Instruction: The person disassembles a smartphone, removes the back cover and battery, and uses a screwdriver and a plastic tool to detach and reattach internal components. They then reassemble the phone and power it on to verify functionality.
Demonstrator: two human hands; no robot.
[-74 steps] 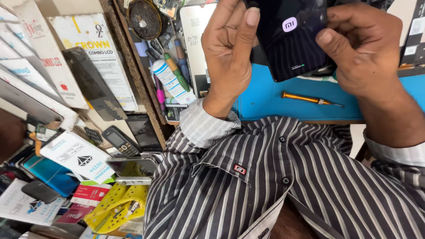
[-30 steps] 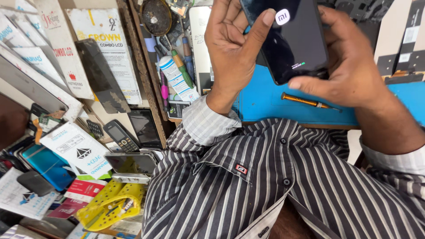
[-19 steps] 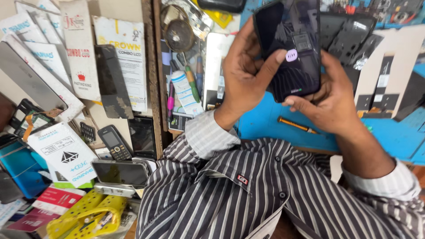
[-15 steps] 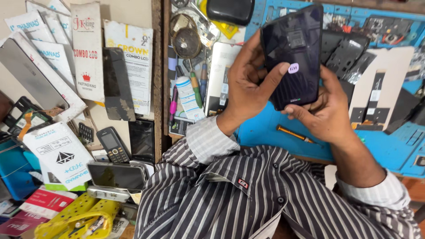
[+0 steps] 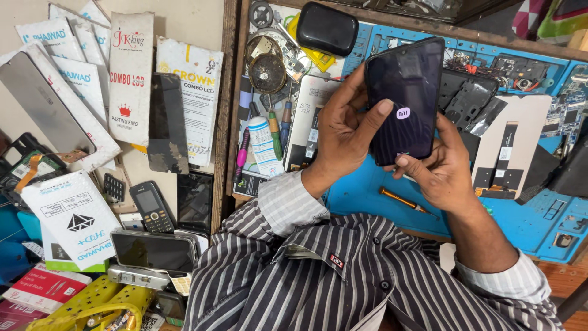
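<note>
Our 2 hands, left hand [image 5: 340,132] and right hand [image 5: 444,171], grip the phone [image 5: 404,98] by its edges; we judge it slick, rigid, fragile

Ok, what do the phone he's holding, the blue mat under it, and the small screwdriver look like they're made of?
The dark smartphone, held by the left hand and right hand, has a glossy back, glass or polished plastic judging by its reflections. The blue work mat looks matte and moulded with compartments, probably silicone rubber. The screwdriver has an orange handle with a slight sheen, possibly metal, and a thin metal shaft.
</note>
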